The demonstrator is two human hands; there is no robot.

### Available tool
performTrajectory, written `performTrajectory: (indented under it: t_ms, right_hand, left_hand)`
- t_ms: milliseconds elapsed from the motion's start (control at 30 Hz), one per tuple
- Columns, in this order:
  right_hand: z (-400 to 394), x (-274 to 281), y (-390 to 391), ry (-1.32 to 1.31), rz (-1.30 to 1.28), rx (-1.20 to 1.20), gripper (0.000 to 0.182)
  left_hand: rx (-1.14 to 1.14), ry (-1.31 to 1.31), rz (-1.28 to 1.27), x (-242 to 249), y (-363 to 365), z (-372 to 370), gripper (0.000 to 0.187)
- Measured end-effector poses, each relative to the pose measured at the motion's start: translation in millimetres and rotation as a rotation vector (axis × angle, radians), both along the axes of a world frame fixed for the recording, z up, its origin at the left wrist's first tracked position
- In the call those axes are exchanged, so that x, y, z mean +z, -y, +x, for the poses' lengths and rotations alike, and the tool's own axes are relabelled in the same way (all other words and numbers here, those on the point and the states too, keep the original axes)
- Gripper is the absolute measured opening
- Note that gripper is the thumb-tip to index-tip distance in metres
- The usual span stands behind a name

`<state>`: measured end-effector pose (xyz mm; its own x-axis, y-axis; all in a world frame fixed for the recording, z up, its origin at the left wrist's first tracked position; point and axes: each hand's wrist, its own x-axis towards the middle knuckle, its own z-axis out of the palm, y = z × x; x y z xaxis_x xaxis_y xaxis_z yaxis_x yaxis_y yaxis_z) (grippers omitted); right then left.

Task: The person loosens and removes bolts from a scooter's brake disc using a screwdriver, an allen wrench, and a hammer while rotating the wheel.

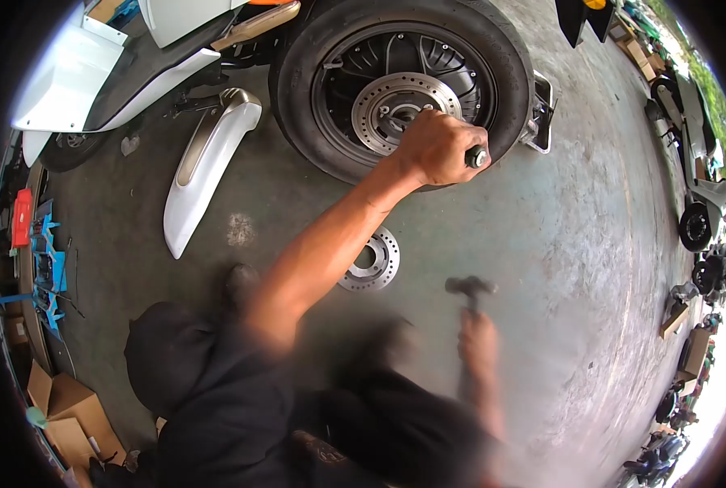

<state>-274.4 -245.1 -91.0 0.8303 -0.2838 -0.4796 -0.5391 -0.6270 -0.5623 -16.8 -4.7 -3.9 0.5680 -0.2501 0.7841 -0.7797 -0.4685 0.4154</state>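
Note:
My left hand (442, 149) reaches out over the wheel (298, 106) and is closed around a black-handled tool (477, 156). The handle's end shows beside my fist; its working end is hidden. Beneath and behind that hand, a drilled brake disc (369, 107) sits on the wheel hub. My right hand (480, 340), blurred by motion, grips a hammer (472, 286) with its head up, apart from the wheel. A second brake disc (389, 259) lies loose on the floor, partly covered by my left forearm.
A white and bronze fender (204, 175) lies on the floor left of the wheel. White bodywork (66, 89) stands at upper left. Blue racks (50, 268) and a cardboard box (78, 407) line the left side. A scooter (696, 195) and assorted parts line the right.

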Motion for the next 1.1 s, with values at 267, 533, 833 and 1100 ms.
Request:
performTrajectory:
  t_ms: [267,533,833,1100]
  right_hand:
    - [-68,-14,-6,-0.126,-0.003,-0.087,0.039]
    - [-111,-61,-18,0.054,-0.233,-0.104,0.042]
    - [-96,-96,-13,-0.094,-0.104,-0.201,0.047]
    - [-89,-105,-20,-0.132,-0.213,-0.273,0.046]
  left_hand:
    - [-0.068,-0.037,-0.077,14,-4,-20,0.02]
    - [-0.429,-0.451,0.235,-68,20,-124,0.012]
    - [-0.441,-0.839,0.1,-88,1,-145,0.017]
    - [-0.231,-0.559,-0.432,59,-78,-12,0.037]
